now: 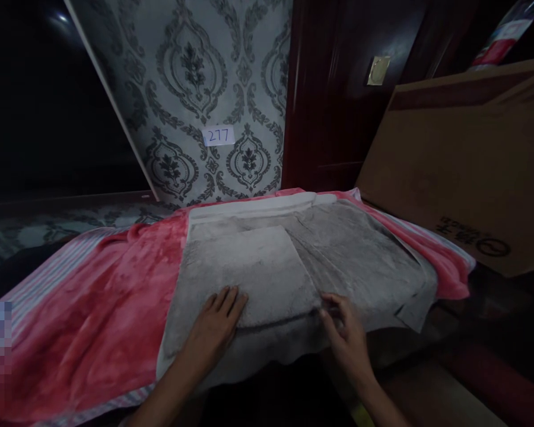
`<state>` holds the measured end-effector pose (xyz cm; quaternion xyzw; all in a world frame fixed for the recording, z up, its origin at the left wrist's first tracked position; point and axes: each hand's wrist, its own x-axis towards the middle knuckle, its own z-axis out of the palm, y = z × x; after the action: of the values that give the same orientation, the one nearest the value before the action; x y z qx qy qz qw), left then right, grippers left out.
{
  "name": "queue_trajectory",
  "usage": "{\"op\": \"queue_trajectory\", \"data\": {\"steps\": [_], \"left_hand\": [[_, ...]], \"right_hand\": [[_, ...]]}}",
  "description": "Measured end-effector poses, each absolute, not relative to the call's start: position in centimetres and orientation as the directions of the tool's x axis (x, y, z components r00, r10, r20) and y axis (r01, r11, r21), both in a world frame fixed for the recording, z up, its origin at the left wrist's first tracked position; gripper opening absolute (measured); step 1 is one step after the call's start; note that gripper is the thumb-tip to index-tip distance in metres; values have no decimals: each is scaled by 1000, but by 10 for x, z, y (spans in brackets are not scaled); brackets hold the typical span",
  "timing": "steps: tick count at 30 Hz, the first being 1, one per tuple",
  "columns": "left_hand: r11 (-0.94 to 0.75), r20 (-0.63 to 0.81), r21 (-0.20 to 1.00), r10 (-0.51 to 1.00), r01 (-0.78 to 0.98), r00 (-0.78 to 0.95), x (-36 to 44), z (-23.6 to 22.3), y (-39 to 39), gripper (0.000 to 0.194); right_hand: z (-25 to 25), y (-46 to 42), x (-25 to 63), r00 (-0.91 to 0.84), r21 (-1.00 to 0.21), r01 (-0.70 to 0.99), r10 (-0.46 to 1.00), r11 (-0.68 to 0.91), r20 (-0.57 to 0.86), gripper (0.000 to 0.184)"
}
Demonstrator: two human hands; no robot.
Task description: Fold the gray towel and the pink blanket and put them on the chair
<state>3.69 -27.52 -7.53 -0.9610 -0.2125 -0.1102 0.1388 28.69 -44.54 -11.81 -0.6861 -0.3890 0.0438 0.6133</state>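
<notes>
A grey plush cloth [351, 249] is spread over a pink plush blanket [133, 284]. On its near left part lies a squarish folded grey plush layer [262, 261] with a darker near edge. My left hand [220, 320] rests on the near left part of this layer, palm down and fingers extended, with nothing gripped. At the layer's near right corner, my right hand [345, 326] has its thumb and fingers closed on the edge. Whether the layer and the cloth beneath are one piece I cannot tell.
A large cardboard box [454, 154] stands at the right, with a plastic bottle [507, 38] behind its top edge. At the left is a dark screen [62, 107]. Patterned wallpaper [196, 65] with a "277" label [218, 136] and a dark red wooden panel [329, 101] form the back.
</notes>
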Motion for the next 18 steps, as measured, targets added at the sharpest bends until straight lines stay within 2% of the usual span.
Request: {"op": "queue_trajectory", "data": {"steps": [2,4,7,10,13,16,18], "left_hand": [[-877,263,-157,406,454,875,42,-68,-273,62],[-884,257,-58,436,465,862,45,-59,-270,59],[-876,228,101,481,471,846,46,-41,-262,59],[-840,224,229,537,492,813,47,-21,-253,59],[-793,233,323,595,516,769,47,-9,-245,55],[-790,233,334,597,514,768,47,-11,-247,54],[-827,223,273,551,492,804,45,-19,-256,56]], "right_hand": [[-114,-454,279,681,-968,246,703,46,206,49],[-110,-457,269,519,-999,-30,854,-14,-27,58],[-103,-452,250,302,-915,-393,927,-93,-224,71],[-90,-437,232,214,-757,-651,943,-57,-256,67],[-78,-418,222,114,-589,-806,963,-54,-245,62],[-74,-405,218,109,-501,-865,964,-28,-243,57],[-77,-402,217,148,-476,-879,959,16,-242,46]]}}
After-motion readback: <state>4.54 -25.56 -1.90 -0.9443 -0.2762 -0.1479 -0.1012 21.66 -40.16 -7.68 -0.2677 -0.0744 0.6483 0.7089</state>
